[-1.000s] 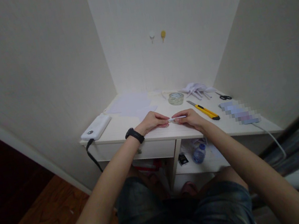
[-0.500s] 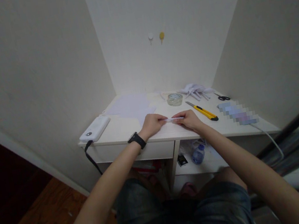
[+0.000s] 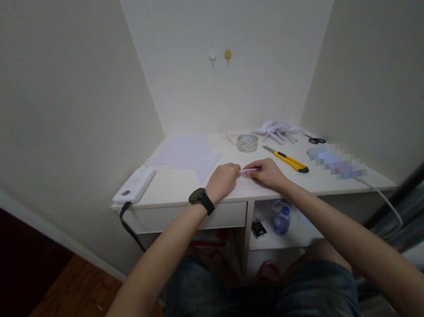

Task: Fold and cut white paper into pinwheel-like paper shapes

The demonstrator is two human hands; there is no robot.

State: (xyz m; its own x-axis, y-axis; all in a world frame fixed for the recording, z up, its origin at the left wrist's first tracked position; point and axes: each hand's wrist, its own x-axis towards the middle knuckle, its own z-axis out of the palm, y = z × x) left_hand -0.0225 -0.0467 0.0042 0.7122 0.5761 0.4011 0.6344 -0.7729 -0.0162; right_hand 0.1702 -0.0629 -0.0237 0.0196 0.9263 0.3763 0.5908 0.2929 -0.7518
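Between my hands, near the desk's front edge, is a thin folded strip of white paper (image 3: 247,170). My right hand (image 3: 267,173) is closed, pinching the strip between thumb and fingers. My left hand (image 3: 223,179) is closed at the strip's left end, its back turned up so the fingertips are mostly hidden. A yellow utility knife (image 3: 286,159) lies just right of my right hand with its blade out. Beyond my hands stands a roll of clear tape (image 3: 247,143). White paper sheets (image 3: 184,152) lie flat behind my left hand.
Folded white paper pieces (image 3: 276,130) lie at the back right, near black scissors (image 3: 316,140). A blurred-out device (image 3: 338,161) with a cable is at the right. A white power bank (image 3: 135,185) sits at the left edge. Below, the shelf holds a plastic bottle (image 3: 281,221).
My left hand has rolled over, turning its back and the watch face upward, and shifted slightly right along the strip. My right hand stays nearly in place.
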